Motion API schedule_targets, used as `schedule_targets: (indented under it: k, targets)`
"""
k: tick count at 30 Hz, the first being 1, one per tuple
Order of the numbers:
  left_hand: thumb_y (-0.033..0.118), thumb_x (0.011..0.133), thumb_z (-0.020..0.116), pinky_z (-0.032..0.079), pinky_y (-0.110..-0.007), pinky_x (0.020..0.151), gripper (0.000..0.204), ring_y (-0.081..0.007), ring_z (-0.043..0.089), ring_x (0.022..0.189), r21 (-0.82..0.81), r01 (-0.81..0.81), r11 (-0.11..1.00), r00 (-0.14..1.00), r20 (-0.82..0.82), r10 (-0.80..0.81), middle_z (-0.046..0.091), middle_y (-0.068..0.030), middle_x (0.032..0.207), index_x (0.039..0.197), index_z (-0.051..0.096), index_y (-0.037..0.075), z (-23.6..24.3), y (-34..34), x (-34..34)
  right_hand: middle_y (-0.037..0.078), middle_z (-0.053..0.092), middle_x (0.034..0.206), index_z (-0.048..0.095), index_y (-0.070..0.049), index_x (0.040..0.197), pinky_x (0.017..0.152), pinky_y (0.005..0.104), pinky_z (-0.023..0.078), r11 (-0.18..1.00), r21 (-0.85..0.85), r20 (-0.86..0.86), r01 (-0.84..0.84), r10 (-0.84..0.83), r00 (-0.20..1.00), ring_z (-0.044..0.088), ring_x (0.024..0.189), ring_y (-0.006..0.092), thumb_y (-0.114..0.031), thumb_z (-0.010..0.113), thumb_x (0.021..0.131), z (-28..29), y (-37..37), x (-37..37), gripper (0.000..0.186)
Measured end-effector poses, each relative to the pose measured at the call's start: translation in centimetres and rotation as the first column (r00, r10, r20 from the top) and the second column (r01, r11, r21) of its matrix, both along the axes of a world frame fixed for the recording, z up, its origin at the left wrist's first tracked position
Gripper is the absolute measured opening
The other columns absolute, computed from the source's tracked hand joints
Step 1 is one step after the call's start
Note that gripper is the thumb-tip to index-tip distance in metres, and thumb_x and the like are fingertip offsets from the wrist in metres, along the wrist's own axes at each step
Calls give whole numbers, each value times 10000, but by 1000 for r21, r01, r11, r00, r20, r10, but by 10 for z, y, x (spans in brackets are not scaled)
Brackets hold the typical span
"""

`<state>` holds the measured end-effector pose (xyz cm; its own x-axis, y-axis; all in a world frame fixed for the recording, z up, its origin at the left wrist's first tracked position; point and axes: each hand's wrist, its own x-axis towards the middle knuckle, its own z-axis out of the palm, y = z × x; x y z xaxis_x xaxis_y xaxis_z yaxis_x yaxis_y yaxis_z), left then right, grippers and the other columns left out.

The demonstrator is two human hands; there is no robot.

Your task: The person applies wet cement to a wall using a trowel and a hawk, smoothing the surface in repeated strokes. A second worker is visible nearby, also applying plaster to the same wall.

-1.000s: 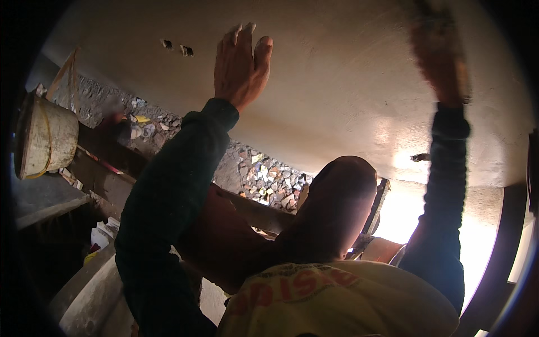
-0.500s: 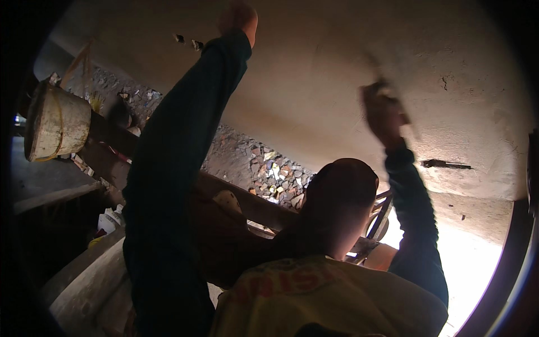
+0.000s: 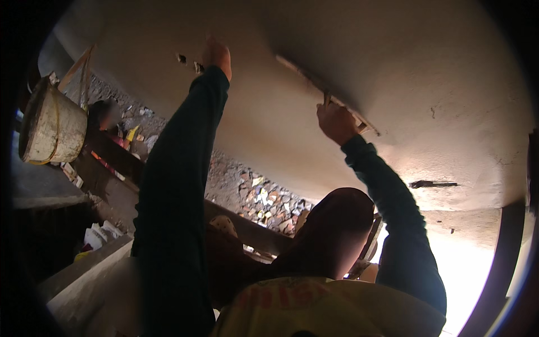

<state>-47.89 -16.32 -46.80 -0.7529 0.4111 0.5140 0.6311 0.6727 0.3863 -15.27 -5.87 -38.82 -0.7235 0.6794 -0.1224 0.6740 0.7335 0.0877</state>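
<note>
My right hand (image 3: pixel 338 123) is wrapped round the handle of a long, thin plastering float (image 3: pixel 303 72). The float lies edge-on to me along the grey plastered wall (image 3: pixel 269 121), its blade slanting from upper left to lower right. Higher and to the left, my left hand (image 3: pixel 218 56) is up at the wall, close beside two small rough holes (image 3: pixel 198 67). It is dim there, and its fingers are hidden from me. Both forearms are in dark green sleeves.
A stained white bucket (image 3: pixel 56 123) with plaster smears stands at the left on dark planks (image 3: pixel 115 157). Broken rubble (image 3: pixel 269 205) covers the ground below the wall. A dark slot (image 3: pixel 433 184) is cut into the wall at the right, near a bright opening (image 3: pixel 463 269).
My right hand has moved left with the float, which now shows clearly instead of blurred. My left hand has come lower and a little left, nearer the holes.
</note>
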Motion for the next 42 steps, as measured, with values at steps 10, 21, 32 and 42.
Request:
schedule_targets:
  k: [10, 21, 32, 42]
  targets:
    - [503, 1052, 352, 466, -534, 1018, 680, -512, 602, 1152, 656, -167, 736, 857, 466, -221, 626, -366, 1226, 1265, 593, -96, 6, 53, 22, 216, 655, 917, 631, -48, 1079, 679, 457, 560, 582, 782, 2, -223, 356, 935, 674, 772, 330, -226, 567, 987, 364, 49, 35, 211]
    - [332, 1026, 524, 528, -431, 998, 461, -396, 603, 1216, -170, -55, 984, 998, 4, 56, 599, -257, 1320, 1291, 588, -40, -44, 40, -11, 161, 633, 797, 637, -52, 1054, 612, 437, 545, 490, 815, 82, -311, 434, 897, 675, 693, 295, -236, 583, 996, 300, 9, 142, 201]
    - [159, 912, 722, 545, -401, 993, 394, -337, 621, 1177, -550, -45, 834, 993, -114, -22, 632, -190, 1251, 1257, 628, -5, 44, -29, 2, 109, 622, 696, 658, -55, 1021, 576, 427, 531, 832, -429, -747, -352, -108, 655, 679, 634, 261, -268, 597, 1007, -101, -4, -24, 222]
    - [187, 946, 699, 586, -433, 928, 569, -367, 669, 1146, -379, 31, 925, 973, 224, 59, 622, -223, 1298, 1428, 469, -10, 17, -39, -32, 83, 710, 872, 682, -19, 1186, 610, 430, 525, 961, -84, -417, 265, -275, 866, 713, 756, 246, -543, 631, 944, 7, 21, 33, 579]
